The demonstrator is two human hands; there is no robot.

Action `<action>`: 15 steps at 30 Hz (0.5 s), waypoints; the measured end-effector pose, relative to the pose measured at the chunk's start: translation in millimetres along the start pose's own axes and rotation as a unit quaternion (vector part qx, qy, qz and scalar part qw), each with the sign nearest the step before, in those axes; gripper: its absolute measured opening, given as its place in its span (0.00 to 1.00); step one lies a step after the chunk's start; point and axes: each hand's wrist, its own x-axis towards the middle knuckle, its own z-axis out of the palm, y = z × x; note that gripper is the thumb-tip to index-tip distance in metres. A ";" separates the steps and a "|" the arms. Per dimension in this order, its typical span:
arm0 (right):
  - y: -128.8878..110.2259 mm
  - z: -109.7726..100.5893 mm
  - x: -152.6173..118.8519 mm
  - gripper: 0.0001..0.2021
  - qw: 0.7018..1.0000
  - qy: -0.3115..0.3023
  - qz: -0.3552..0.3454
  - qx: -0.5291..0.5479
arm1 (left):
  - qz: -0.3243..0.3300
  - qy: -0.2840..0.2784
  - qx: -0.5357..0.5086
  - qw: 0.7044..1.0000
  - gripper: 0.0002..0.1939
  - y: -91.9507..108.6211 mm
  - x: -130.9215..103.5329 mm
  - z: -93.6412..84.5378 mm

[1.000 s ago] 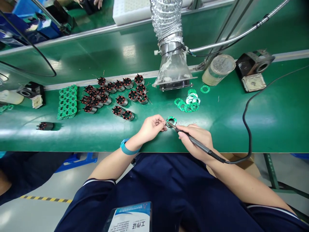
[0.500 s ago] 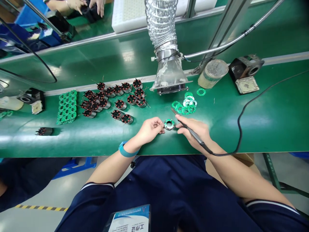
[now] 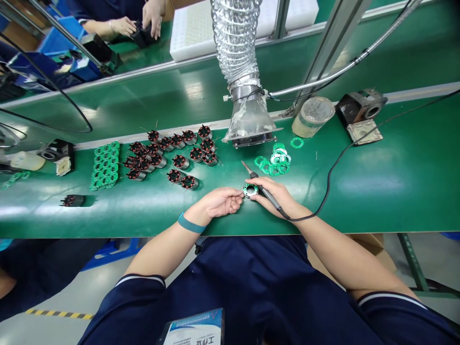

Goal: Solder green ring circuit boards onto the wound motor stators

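Observation:
A motor stator with a green ring-shaped circuit board on top point(image 3: 250, 190) stands on the bench between my hands. My left hand point(image 3: 225, 202) is closed, its thumb and forefinger tips pinched together at the stator's left edge. Whatever lies between those tips is too small to make out. In my right hand point(image 3: 275, 194) is a soldering iron point(image 3: 266, 192), its tip pointing up and to the left, away from the stator. Fingers of that same hand also touch the stator's right side. Loose green circuit rings point(image 3: 275, 160) lie just beyond my right hand.
Several copper-wound stators point(image 3: 154, 155) are grouped to the left, beside a green circuit board panel point(image 3: 105, 165). A fume duct point(image 3: 251, 120) hangs ahead. Farther right are a round tub point(image 3: 312, 117) and a soldering iron stand point(image 3: 362, 112). Across the bench, a co-worker's hands point(image 3: 138, 26) handle a dark part.
My right hand has moved left onto the stator, and the iron's tip has swung left past it. The fingers of my left hand have curled in more.

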 end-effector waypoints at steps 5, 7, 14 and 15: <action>1.2 3.5 -2.1 0.21 0.999 0.011 0.043 0.028 | 0.127 0.034 0.076 0.988 0.13 -13.6 -0.2 6.6; 1.0 5.9 -3.2 0.22 0.998 0.024 0.054 0.034 | 0.243 0.110 0.196 0.944 0.10 -25.9 2.3 9.3; 1.2 17.5 -10.5 0.22 0.995 0.081 0.047 0.015 | 0.521 0.319 0.462 0.643 0.10 -69.3 18.8 20.0; 1.5 18.9 -12.2 0.22 0.995 0.088 0.045 0.011 | 0.528 0.323 0.469 0.629 0.12 -74.4 19.1 22.2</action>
